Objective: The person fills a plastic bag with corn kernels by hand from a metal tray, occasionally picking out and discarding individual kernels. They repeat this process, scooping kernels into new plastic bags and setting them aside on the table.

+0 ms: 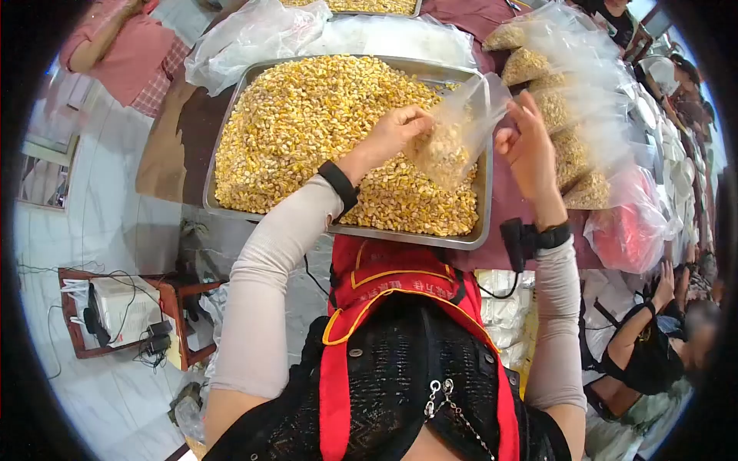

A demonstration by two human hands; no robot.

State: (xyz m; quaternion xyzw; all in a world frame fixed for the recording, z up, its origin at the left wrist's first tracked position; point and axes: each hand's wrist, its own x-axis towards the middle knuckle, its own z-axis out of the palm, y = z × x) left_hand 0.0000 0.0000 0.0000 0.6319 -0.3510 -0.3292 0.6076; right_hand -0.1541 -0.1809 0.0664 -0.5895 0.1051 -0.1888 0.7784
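Note:
A clear plastic bag (450,146), part filled with corn kernels and slightly blurred, is tilted over the right part of a metal tray (350,230). My left hand (400,132) pinches the bag's left side between thumb and fingers. At the bag's right edge is my right hand (530,146), its thumb and fingers apart, the fingertips close to the plastic; whether they touch it is hard to see. Yellow corn kernels (307,131) are heaped in the tray beneath. A scoop-like metal piece (440,86) shows partly at the tray's back right.
Several filled bags (570,154) line the table to the right, beside a red plastic bag (626,223). Crumpled clear plastic (257,38) lies behind the tray, with another corn tray (369,6) beyond. A person (123,54) stands at the far left; others are at the right.

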